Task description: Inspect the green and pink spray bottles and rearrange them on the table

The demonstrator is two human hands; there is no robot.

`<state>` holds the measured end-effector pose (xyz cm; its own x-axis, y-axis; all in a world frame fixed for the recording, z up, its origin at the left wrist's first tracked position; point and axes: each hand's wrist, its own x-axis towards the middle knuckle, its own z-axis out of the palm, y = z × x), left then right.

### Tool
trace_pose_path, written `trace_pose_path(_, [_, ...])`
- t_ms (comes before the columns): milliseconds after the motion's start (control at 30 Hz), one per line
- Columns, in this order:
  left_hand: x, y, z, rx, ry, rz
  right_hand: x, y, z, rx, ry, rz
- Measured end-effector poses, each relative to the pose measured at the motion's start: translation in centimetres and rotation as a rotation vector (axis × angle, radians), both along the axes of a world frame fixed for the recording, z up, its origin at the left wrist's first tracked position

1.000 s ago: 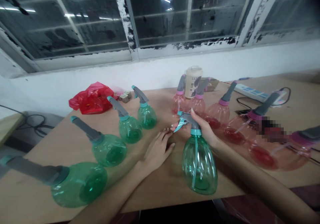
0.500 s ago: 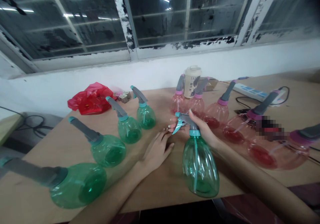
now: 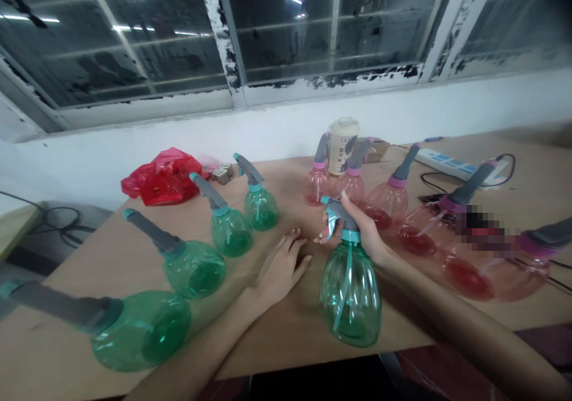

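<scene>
Along a wooden workbench, I have the right hand clasped around the neck of a green spray bottle near the front edge, the left hand open and empty (one slack swing could topple the pink spray bottles just behind).

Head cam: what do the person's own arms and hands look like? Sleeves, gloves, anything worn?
The bare left arm and bare right arm show no sleeves or cables. The ungloved left hand and ungloved right hand show no visible rings or bands. The long nails look pale; polish is hard to tell.
</scene>
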<state>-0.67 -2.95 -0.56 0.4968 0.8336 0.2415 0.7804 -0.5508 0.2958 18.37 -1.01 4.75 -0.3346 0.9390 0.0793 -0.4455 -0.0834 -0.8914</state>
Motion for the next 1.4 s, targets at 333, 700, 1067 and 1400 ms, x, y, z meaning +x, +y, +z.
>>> trace_pose_path(333, [-0.11, 0.04, 0.03, 0.010, -0.005, 0.003, 0.04, 0.40, -0.03, -0.003, 0.049, 0.072])
trace_pose_path(700, [0.00, -0.17, 0.46, 0.010, 0.023, 0.007, 0.20, 0.29, -0.60, 0.094, 0.085, 0.186])
trace_pose_path(1067, [-0.01, -0.08, 0.57, -0.005, 0.005, -0.005, -0.24, 0.00, -0.72, 0.089, 0.109, 0.198])
trace_pose_path(1400, [-0.08, -0.07, 0.20, -0.009, -0.016, 0.002, 0.28, -0.21, -0.02, 0.077, -0.012, 0.049])
